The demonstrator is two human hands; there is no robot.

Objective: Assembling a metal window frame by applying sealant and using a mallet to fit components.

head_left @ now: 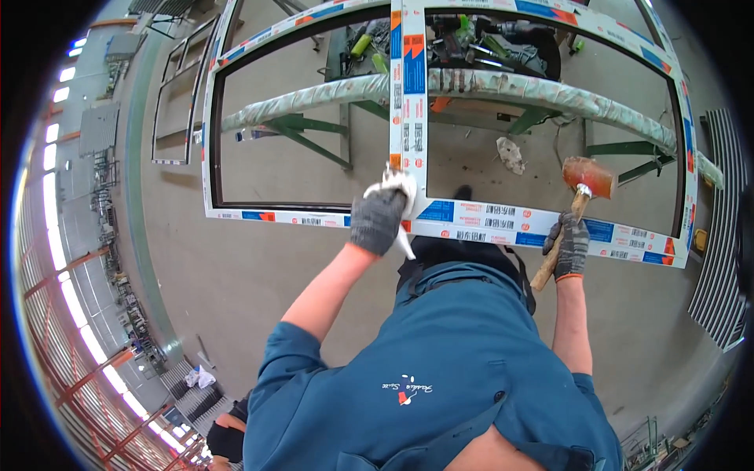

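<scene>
A large window frame (pixel 487 222) wrapped in printed protective film lies across a padded green stand in front of me. My left hand (pixel 378 218), in a grey knit glove, is closed around a white rag (pixel 395 184). It presses the rag where the frame's middle bar (pixel 408 102) meets the near rail. In my right hand (pixel 571 245), gloved the same way, is the wooden handle of a mallet (pixel 589 177). The mallet's reddish, translucent head points away from me, above the right-hand opening of the frame.
Padded rails (pixel 314 94) on green legs hold the frame up. Beyond them sits a tray of power tools (pixel 503 47). Another dark frame (pixel 179 94) stands at left; a stack of long profiles (pixel 722 235) lies at right. A crumpled pale scrap (pixel 510 155) is on the floor. Behind me, another person (pixel 226 436) is partly visible.
</scene>
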